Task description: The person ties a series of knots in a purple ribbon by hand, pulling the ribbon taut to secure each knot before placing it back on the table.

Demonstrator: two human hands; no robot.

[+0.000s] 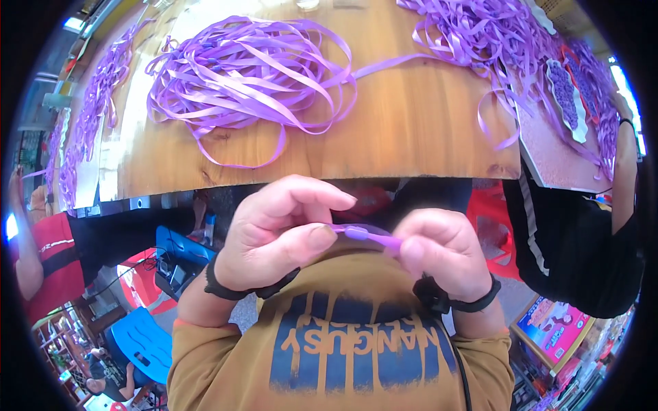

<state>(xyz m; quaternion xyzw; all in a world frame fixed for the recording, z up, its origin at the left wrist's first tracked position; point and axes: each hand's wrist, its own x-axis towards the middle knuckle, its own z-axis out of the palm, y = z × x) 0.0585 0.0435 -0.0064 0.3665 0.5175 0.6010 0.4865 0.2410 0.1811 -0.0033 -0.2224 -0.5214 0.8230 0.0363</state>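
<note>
Hands meet just below the table edge, close to the chest; the left hand (281, 236) is curled, its thumb and forefinger pinched on one end of a short purple strip (367, 235), the other fingers arched loosely above; the right hand (442, 253) is closed nearly to a fist, thumb pressed on the strip's other end. A small bead-like lump sits on the strip between the two thumbs; whether it is a bead or a knot I cannot tell. Both wrists carry black bands.

The step in hand looks like fitting or tightening that small piece on the ribbon, with the strip held taut between the two pinches; the next move, as I judge it, calls for a fine, steady grip from both thumbs, since the ribbon is thin, glossy and likely to slip.

Beyond the hands lies a wooden table (411, 123), its grain warm and its near edge rough; on it, well apart from the hands, a loose ribbon heap (247, 72) of flat, satiny purple loops spreads at the left; a second tangle (480, 34) lies at the far right, joined to the first by a single strand. A white tray (565, 96) of small purple pieces rests on an adjoining surface at the right; more ribbon hangs along the left side.

A person in a black top (582, 233) stands at the right; another in red (51, 260) at the left; a blue chair (147, 342) shows below.
</note>
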